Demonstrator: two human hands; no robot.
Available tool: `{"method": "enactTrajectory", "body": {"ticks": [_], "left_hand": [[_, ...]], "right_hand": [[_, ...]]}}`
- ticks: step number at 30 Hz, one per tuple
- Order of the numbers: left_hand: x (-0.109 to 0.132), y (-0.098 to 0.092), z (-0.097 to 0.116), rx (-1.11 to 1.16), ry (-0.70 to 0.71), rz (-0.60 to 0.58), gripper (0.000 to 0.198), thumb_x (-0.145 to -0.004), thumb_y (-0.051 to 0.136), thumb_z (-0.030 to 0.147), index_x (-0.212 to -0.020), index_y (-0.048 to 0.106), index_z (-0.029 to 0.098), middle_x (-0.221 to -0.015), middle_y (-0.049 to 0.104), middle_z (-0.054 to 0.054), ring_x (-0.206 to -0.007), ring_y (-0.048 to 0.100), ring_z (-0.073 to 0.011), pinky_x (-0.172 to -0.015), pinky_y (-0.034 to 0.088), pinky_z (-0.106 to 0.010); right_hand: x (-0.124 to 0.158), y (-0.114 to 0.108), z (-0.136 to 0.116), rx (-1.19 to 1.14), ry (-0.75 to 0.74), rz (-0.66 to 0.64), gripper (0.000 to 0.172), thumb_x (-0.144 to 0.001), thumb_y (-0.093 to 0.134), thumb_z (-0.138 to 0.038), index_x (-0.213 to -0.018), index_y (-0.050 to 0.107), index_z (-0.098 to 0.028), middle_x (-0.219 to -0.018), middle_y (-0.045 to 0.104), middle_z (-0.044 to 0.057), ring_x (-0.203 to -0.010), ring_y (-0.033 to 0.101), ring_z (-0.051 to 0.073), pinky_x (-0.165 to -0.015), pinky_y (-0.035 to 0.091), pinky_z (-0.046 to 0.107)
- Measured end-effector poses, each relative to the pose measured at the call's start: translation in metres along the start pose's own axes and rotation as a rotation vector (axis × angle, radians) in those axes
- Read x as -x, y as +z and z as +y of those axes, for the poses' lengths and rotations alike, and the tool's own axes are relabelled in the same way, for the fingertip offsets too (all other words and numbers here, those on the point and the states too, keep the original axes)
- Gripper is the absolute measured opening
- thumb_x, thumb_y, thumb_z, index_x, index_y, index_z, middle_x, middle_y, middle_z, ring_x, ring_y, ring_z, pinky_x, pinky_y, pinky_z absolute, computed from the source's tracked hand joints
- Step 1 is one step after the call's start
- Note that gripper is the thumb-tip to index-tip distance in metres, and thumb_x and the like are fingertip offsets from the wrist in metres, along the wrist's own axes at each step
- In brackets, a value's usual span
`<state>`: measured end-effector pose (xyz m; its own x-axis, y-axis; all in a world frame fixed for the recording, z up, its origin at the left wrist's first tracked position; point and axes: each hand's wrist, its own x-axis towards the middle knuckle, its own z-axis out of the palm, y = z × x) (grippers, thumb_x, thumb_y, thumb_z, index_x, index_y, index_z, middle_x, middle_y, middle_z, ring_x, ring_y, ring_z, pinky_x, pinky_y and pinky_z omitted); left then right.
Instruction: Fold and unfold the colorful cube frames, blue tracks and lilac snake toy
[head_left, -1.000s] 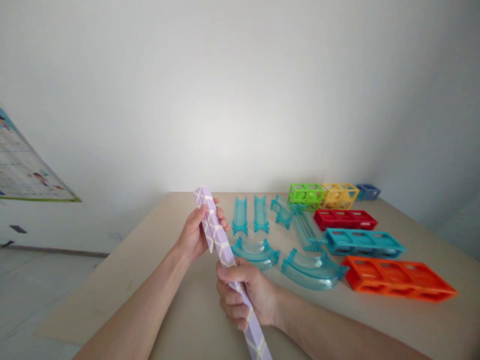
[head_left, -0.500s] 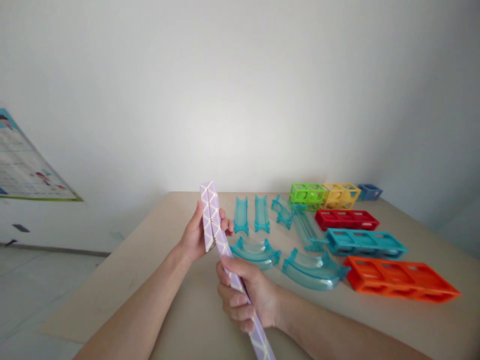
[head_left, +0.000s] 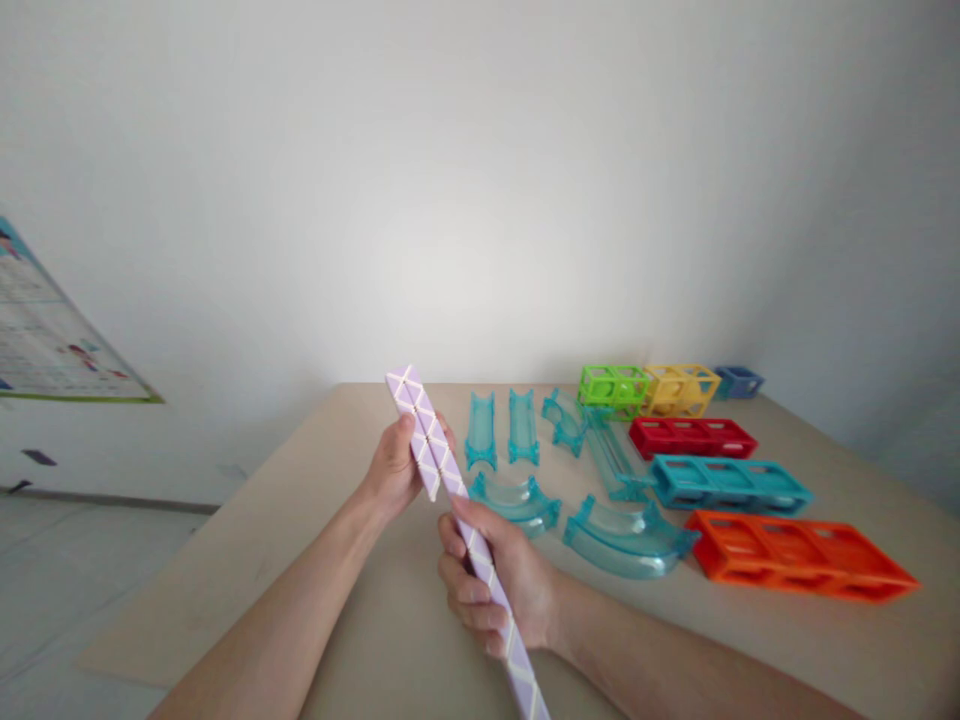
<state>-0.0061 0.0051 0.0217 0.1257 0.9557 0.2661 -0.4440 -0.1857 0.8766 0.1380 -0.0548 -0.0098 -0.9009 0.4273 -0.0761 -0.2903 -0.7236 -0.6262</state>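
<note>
Leaning further left than 0.5 s ago, the lilac jointed stick [head_left: 480, 558] runs its long axis from the bottom edge up and away leftward. The right hand [head_left: 519, 580] — the nearer of the 2 — is closed round its single length. Further out, the left hand [head_left: 391, 465] grips the doubled end, thumb on top; the short row's tip ends just beside the right thumb. Beyond lie 2 curved turquoise tracks [head_left: 630, 555], then 2 straight tracks [head_left: 523, 430] — all on the table [head_left: 262, 560].

Fingers [head_left: 478, 616] curled, forearms [head_left: 637, 625] bare
</note>
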Motion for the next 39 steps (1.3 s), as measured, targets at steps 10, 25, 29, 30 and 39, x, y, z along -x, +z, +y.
{"method": "enactTrajectory", "body": {"ticks": [10,25,29,30,39], "left_hand": [[0.004,-0.003,0.001,0.011,-0.010,-0.186,0.021,-0.066,0.072,0.023,-0.077,0.056,0.017,-0.071,0.056,0.000,-0.068,0.056,-0.0151,-0.068,0.046,-0.030],[0.002,-0.011,0.006,0.017,0.012,-0.087,0.035,-0.058,0.083,0.024,-0.090,0.070,0.014,-0.086,0.065,-0.005,-0.080,0.062,-0.0181,-0.071,0.050,-0.029],[0.003,-0.016,0.013,0.068,0.032,-0.262,0.034,-0.055,0.085,0.026,-0.087,0.074,0.022,-0.098,0.065,-0.006,-0.103,0.058,-0.0259,-0.089,0.049,-0.041],[0.004,-0.017,0.015,0.068,0.046,-0.306,0.033,-0.056,0.085,0.027,-0.087,0.074,0.025,-0.101,0.065,-0.006,-0.107,0.057,-0.0271,-0.092,0.047,-0.044],[0.003,-0.030,0.020,-0.032,0.068,-0.552,0.025,-0.057,0.086,0.021,-0.078,0.075,0.030,-0.121,0.062,-0.006,-0.128,0.045,-0.0319,-0.107,0.029,-0.055]], "right_hand": [[-0.005,0.008,0.004,0.062,-0.161,0.167,0.032,-0.092,0.036,-0.053,-0.087,0.043,-0.023,-0.049,0.051,-0.008,-0.027,0.039,0.007,-0.027,0.046,0.023],[-0.005,0.005,-0.001,-0.003,-0.017,0.179,0.048,-0.093,0.014,-0.061,-0.081,0.041,-0.022,-0.047,0.052,-0.006,-0.025,0.039,0.009,-0.027,0.046,0.025],[-0.005,0.008,0.003,0.057,-0.026,0.168,0.048,-0.093,0.015,-0.061,-0.083,0.041,-0.022,-0.045,0.053,-0.004,-0.024,0.040,0.009,-0.027,0.046,0.026],[-0.005,0.009,0.004,0.069,-0.030,0.165,0.047,-0.093,0.015,-0.060,-0.083,0.041,-0.022,-0.045,0.054,-0.004,-0.024,0.040,0.009,-0.027,0.046,0.026],[-0.001,0.007,-0.008,0.067,0.087,0.184,0.049,-0.093,0.011,-0.059,-0.082,0.041,-0.022,-0.045,0.054,-0.003,-0.025,0.043,0.011,-0.027,0.047,0.027]]}}
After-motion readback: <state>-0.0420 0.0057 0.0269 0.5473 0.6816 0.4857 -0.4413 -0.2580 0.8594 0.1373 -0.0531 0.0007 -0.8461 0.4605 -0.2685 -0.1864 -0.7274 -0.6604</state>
